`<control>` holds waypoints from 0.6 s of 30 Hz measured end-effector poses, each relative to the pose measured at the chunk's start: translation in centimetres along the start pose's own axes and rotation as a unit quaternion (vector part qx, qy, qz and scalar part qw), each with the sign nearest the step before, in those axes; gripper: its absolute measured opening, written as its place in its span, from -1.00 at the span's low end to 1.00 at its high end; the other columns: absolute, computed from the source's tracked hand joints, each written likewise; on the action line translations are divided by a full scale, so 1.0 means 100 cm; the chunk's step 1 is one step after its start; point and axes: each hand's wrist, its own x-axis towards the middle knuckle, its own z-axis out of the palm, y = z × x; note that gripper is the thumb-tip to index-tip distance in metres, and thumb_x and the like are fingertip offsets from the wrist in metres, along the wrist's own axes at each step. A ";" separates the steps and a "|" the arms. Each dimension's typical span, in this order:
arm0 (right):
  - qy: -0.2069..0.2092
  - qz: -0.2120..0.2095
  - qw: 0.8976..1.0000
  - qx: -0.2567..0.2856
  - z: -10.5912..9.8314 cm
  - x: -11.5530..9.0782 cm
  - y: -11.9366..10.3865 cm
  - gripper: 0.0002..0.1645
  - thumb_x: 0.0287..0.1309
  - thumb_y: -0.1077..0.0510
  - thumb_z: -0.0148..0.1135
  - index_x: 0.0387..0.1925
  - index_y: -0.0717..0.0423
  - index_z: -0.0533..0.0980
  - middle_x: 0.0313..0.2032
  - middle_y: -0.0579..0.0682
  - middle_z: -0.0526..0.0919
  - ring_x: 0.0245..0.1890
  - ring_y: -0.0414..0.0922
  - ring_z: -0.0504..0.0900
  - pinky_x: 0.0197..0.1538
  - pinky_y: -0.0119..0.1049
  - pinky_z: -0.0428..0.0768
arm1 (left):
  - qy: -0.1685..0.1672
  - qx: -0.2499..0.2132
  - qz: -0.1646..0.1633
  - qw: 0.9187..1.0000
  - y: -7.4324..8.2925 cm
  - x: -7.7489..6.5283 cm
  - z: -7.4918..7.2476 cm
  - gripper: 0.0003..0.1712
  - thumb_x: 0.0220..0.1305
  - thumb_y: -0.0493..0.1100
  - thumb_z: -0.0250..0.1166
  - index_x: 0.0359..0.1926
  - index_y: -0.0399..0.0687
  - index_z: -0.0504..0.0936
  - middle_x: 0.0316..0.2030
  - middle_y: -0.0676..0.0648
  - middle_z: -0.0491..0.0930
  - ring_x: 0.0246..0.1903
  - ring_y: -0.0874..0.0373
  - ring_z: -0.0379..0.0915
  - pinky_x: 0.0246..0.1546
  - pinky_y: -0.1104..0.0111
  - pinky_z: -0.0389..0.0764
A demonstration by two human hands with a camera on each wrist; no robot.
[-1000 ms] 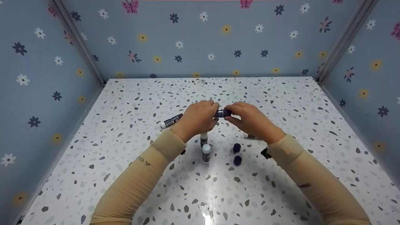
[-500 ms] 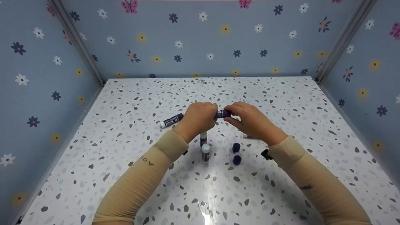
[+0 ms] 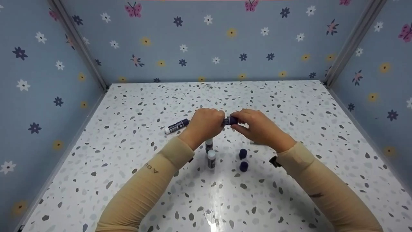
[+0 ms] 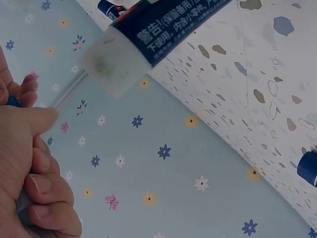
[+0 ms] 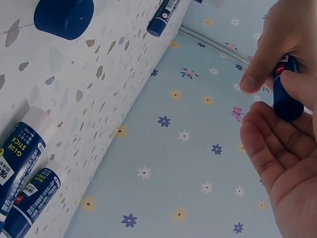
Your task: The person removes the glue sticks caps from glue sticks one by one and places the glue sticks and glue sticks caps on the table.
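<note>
The left hand (image 3: pixel 206 125) conceals part of the held glue stick (image 3: pixel 227 120). The right hand (image 3: pixel 256 125) partly covers a pale object (image 3: pixel 256 143); type indeterminable. The counter's (image 3: pixel 289 106) near edge is cut off. Left wrist view: another glue stick's white end (image 4: pixel 116 64) is blurred.

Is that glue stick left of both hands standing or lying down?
Lying down: the glue stick stretches along the table, white end left.
</note>
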 end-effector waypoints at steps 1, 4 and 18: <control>-0.001 -0.002 1.000 0.001 0.000 0.000 0.000 -0.70 0.47 0.21 0.39 0.13 0.28 0.66 -0.12 0.14 0.78 -0.12 0.02 0.78 0.01 -0.09 0.78 | -0.007 -0.004 -0.003 1.000 0.000 0.000 -0.001 -0.83 0.31 -0.17 0.49 -0.34 -0.18 0.72 -0.47 -0.15 0.74 -0.50 -0.09 0.68 -0.42 0.02 0.72; 0.001 -0.010 1.000 -0.003 0.000 -0.002 -0.001 -0.70 0.47 0.22 0.39 0.13 0.29 0.67 -0.13 0.15 0.77 -0.13 0.02 0.78 -0.01 -0.11 0.79 | -0.028 -0.020 -0.010 0.999 0.000 0.001 -0.002 -0.85 0.28 -0.18 0.49 -0.32 -0.19 0.73 -0.44 -0.18 0.75 -0.45 -0.13 0.69 -0.36 -0.03 0.72; 0.018 -0.054 0.998 -0.013 0.003 -0.004 0.002 -0.75 0.47 0.17 0.40 0.07 0.20 0.70 -0.22 0.13 0.76 -0.33 -0.01 0.65 -0.23 -0.10 0.65 | -0.093 -0.068 -0.025 0.993 -0.003 0.001 -0.004 -0.85 0.35 -0.19 0.40 -0.32 -0.20 0.71 -0.40 -0.18 0.73 -0.39 -0.11 0.66 -0.24 -0.01 0.72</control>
